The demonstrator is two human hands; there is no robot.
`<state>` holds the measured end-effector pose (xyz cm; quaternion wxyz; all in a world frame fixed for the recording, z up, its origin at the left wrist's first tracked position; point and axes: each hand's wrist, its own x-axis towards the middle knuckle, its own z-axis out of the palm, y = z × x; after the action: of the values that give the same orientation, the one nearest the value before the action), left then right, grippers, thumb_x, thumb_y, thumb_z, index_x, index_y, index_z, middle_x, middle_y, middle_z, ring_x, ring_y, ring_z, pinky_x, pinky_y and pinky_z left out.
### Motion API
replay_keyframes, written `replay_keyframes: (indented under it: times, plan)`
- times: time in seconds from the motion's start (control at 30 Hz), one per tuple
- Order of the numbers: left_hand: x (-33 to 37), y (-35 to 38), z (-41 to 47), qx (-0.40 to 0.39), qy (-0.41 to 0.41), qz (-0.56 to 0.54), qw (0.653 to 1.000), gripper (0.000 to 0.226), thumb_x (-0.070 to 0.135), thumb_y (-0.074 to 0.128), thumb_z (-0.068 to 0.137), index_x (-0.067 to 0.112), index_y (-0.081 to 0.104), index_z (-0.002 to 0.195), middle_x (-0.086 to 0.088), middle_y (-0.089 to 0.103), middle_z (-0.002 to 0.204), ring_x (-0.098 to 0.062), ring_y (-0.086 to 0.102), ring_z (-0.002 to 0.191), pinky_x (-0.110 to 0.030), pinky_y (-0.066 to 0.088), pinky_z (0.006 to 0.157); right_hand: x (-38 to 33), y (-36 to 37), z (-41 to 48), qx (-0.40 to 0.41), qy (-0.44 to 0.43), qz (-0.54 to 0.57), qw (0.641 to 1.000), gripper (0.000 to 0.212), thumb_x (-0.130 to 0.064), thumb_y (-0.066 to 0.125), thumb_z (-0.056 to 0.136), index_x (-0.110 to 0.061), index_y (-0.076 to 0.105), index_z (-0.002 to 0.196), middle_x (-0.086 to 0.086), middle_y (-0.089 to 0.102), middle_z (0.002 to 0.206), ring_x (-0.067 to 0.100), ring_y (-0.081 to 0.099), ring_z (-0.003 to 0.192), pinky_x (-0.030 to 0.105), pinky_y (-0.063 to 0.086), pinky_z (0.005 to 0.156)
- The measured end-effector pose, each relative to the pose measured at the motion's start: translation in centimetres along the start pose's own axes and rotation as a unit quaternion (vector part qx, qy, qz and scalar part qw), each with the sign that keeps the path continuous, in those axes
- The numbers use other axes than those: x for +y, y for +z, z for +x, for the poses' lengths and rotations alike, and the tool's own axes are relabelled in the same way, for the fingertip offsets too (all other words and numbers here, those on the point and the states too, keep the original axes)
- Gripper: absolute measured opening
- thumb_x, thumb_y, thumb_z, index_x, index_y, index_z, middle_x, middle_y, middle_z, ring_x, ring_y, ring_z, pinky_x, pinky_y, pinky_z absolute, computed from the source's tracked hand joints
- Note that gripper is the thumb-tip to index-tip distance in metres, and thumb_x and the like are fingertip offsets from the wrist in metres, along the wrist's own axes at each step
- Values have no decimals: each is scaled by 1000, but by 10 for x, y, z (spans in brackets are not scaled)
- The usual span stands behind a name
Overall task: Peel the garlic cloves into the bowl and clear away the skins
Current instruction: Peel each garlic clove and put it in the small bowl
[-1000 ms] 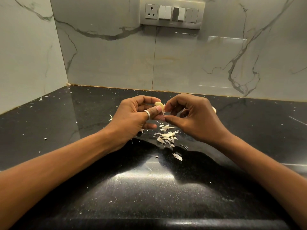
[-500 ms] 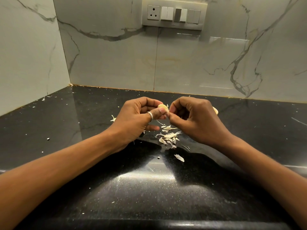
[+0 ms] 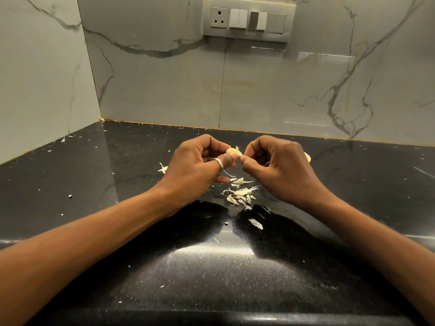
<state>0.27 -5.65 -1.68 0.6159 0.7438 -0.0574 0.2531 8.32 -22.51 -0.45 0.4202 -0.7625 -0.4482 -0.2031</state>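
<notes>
Both hands hovered over the middle of the glossy black stone countertop [image 3: 94, 184]: the left hand [image 3: 195, 170] gripped a small pale garlic clove [image 3: 233, 151], while the right hand [image 3: 280, 170] pinched papery skin [image 3: 237, 148] at its tip. Since a second before they had drawn slightly apart, so the skin seemed to be coming off; loose white skins [image 3: 242, 194] lay beneath.

Glossy black speckled stone countertop [image 3: 94, 184] meets white grey-veined marble back wall [image 3: 164, 90] and matching left wall [image 3: 35, 90] at far-left corner. Grey switch plate with socket [image 3: 248, 20] on back wall. Glare patch [image 3: 219, 252] near front edge
</notes>
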Motion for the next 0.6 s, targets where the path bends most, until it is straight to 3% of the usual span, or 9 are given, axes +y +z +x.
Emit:
replay_keyframes:
  times: [0.33, 0.47, 0.6]
  plan:
    - [-4, 3, -2, 63, 62, 112, 990, 16, 20, 83, 82, 10, 72, 87, -1, 76, 83, -15, 75, 68, -38, 64, 65, -1, 3, 0, 21, 22, -4, 1000, 18, -30, 71, 86, -14, 69, 79, -5, 67, 63, 14, 64, 58, 29, 52, 55]
    - [-3, 3, -2, 61, 40, 91, 993, 15, 16, 83, 82, 10, 71, 88, -3, 76, 84, -15, 75, 73, -36, 63, 66, -2, 2, 0, 17, 19, -4, 1000, 17, -29, 74, 85, -15, 69, 76, -8, 66, 62, 8, 60, 55, 18, 46, 52]
    - [-1, 3, -1, 58, 19, 68, 996, 15, 15, 81, 84, 7, 70, 93, -6, 76, 88, -18, 76, 78, -35, 63, 68, -5, 1, 0, 2, 21, 4, 1000, 23, -37, 69, 80, -14, 70, 77, -6, 67, 65, 12, 62, 58, 28, 52, 55]
